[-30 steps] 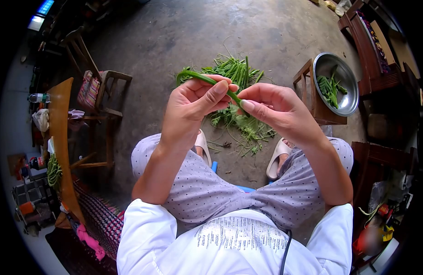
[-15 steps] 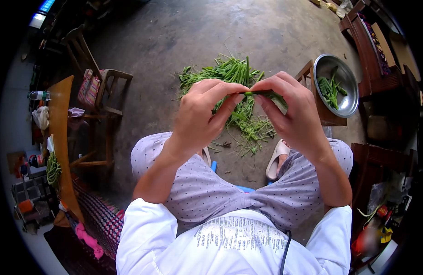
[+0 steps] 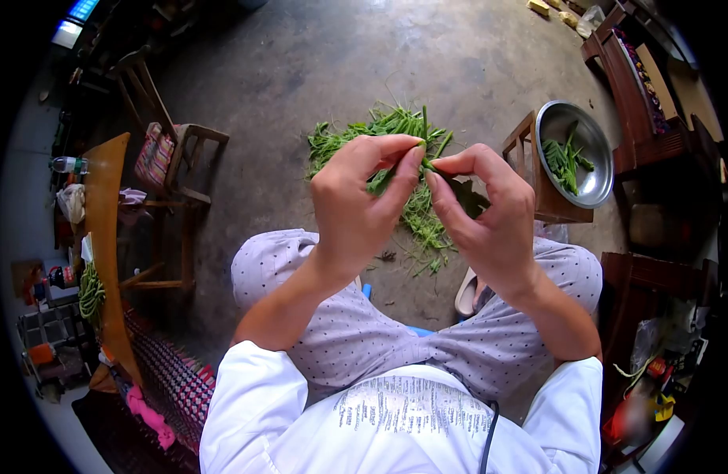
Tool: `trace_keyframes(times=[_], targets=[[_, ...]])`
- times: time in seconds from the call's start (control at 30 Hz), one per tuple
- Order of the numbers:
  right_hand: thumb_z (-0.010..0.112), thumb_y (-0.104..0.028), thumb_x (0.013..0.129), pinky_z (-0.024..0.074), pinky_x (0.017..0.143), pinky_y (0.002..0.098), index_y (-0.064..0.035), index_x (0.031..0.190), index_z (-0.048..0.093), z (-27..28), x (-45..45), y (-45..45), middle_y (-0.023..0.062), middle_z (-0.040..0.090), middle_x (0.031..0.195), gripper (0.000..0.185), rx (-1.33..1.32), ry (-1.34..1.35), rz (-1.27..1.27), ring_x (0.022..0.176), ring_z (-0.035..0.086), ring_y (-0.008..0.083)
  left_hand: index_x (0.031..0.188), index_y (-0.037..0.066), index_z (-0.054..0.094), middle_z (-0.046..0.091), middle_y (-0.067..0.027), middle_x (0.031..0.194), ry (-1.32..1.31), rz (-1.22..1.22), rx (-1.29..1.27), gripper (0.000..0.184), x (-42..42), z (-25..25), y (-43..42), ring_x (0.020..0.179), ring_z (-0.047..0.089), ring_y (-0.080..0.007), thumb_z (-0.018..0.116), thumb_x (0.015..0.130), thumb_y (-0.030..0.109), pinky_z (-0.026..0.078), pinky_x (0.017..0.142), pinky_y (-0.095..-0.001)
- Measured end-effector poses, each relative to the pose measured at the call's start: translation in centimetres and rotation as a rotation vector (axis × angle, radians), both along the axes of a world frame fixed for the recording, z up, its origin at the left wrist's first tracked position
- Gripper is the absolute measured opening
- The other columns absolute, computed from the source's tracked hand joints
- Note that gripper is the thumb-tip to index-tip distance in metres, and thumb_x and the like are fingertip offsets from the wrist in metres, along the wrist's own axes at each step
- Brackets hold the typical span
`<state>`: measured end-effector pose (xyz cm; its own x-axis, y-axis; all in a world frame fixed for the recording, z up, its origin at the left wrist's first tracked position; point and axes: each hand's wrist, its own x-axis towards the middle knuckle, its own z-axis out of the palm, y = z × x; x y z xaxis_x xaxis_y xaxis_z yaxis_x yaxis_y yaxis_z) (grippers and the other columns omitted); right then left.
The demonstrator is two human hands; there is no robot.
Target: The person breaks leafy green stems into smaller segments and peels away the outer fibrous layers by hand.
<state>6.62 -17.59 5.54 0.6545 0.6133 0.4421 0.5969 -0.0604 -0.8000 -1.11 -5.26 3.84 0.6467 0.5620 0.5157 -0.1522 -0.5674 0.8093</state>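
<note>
Both hands meet in front of me over a pile of green stems and leaves on the floor. My left hand pinches a piece of green stem between thumb and forefinger. Right beside it, my right hand pinches a green stem too, with a dark green leafy part below its fingers. The fingertips nearly touch, and whether the stem between them is whole or broken I cannot tell. A metal basin holding several green pieces rests on a wooden stool to the right.
At the left are a wooden chair with a patterned cushion and a wooden table bearing a bottle and a bundle of green strands. Dark wooden furniture lines the right side. My slippered feet are below my hands.
The long stem stretched across both hands a second ago is no longer seen whole. My hands have turned and come together at the fingertips, and the view has shifted slightly.
</note>
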Motion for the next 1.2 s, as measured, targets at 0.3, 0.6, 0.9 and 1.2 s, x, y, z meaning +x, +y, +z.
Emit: trace_keyframes(times=[0.3, 0.6, 0.9, 1.2], targets=[[0.065, -0.001, 0.076, 0.0481, 0.066, 0.0318, -0.0001, 0.087, 0.057, -0.5, 0.7, 0.1, 0.0129, 0.058, 0.079, 0.014, 0.031, 0.081, 0.068, 0.072, 0.061, 0.0237, 0.104, 0.003, 0.062, 0.065, -0.0063, 0.095, 0.008, -0.524, -1.233, 0.021, 0.0, -0.3, 2.6, 0.087, 0.063, -0.0146, 0.060, 0.090, 0.019, 0.053, 0.080, -0.0285], [0.063, -0.005, 0.075, 0.0448, 0.065, 0.0396, -0.0038, 0.084, 0.053, -4.2, 2.1, -1.5, 0.0127, 0.057, 0.079, 0.014, -0.417, -0.067, 0.226, 0.072, 0.057, 0.0327, 0.109, 0.005, 0.058, 0.063, -0.0080, 0.103, -0.195, -0.532, -1.275, 0.021, -0.5, -0.1, 5.9, 0.096, 0.061, -0.0187, 0.054, 0.093, 0.018, 0.052, 0.089, -0.0333], [0.062, -0.008, 0.070, 0.0534, 0.064, 0.0402, -0.0070, 0.083, 0.067, -11.8, 3.6, -5.2, 0.0117, 0.068, 0.084, 0.014, -1.218, -0.350, 0.412, 0.081, 0.067, 0.0292, 0.110, 0.003, 0.057, 0.062, -0.0109, 0.107, -0.148, -0.430, -1.108, 0.022, 0.6, -0.2, 6.7, 0.099, 0.061, -0.0211, 0.054, 0.093, 0.016, 0.050, 0.094, -0.0380], [0.058, -0.007, 0.075, 0.0498, 0.065, 0.0420, -0.0049, 0.086, 0.062, -10.9, 3.8, -6.3, 0.0149, 0.064, 0.087, 0.012, -0.676, -0.206, 0.360, 0.079, 0.062, 0.0349, 0.127, 0.001, 0.044, 0.055, -0.0139, 0.120, -0.071, -0.748, -1.080, 0.043, 17.0, 1.2, -3.6, 0.110, 0.054, -0.0242, 0.056, 0.092, 0.024, 0.044, 0.099, -0.0388]])
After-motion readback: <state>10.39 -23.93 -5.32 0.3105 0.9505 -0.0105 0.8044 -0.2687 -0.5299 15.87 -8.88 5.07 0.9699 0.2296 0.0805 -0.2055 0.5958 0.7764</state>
